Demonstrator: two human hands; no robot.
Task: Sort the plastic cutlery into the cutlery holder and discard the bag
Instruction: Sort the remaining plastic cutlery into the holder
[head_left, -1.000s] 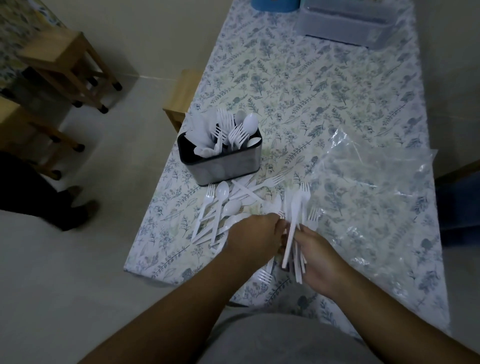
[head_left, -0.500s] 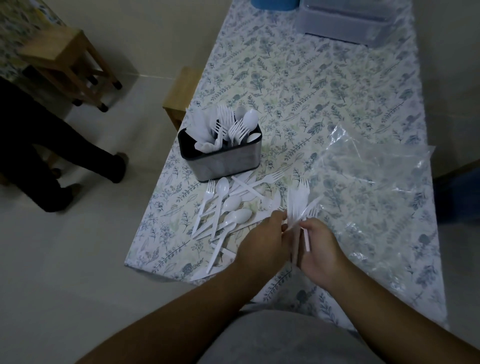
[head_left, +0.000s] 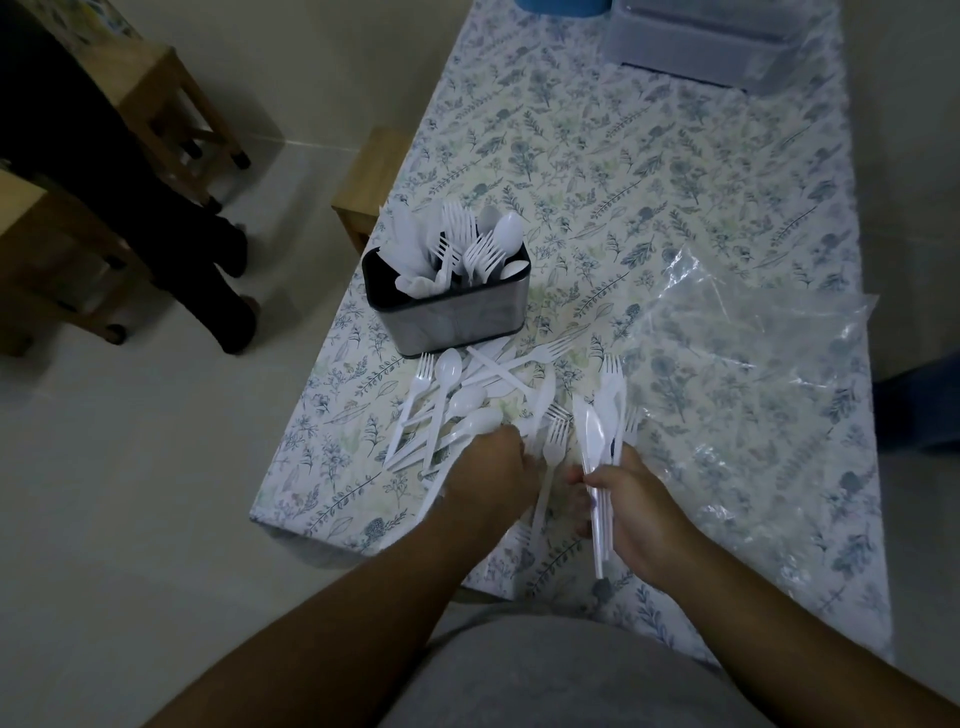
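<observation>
Many loose forks, spoons, knives (head_left: 470, 402) lie on surface (head_left: 649, 171) just before holder (head_left: 452, 312). Right hand (head_left: 631, 506) grips small bunch (head_left: 602, 431) by handles. Left hand (head_left: 491, 467) reaches onto pile; grip hidden. Pieces light, thin, slippery: take by handles. Bag (head_left: 769, 374) lies flat, right.

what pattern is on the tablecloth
The tablecloth is pale with a printed pattern of blue-grey and green leaf sprigs and flowers, clearest in the head view.
</observation>
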